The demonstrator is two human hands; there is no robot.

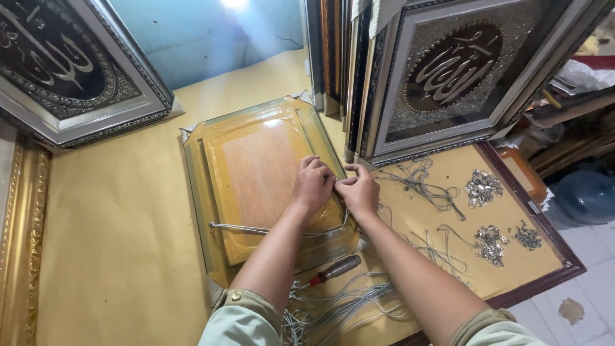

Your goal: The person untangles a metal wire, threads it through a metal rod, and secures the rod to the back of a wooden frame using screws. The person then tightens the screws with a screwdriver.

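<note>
Two ornate silver-framed dark calligraphy plaques (70,64) (458,70), one red-handled screwdriver (334,270), three heaps of small silvery metal fittings (483,188) (491,244) (528,237), two hands (312,184) (359,192).

The frame back (256,186) under the hands is light wood-grain board, matt in the middle, edged by glossy glass that catches the light, and a thin shiny metal wire (256,229) lies across its near part. The table (122,230) is covered in matt yellowish paper, with dull grey cords (346,301) in a heap at the near edge, a screwdriver (336,270) with a glossy dark plastic handle, and small bright metal fittings (483,188) piled at the right. A carved frame (22,237) at the left looks gilded, and the framed plaque (458,70) at the far right has a silvery moulded border.
</note>
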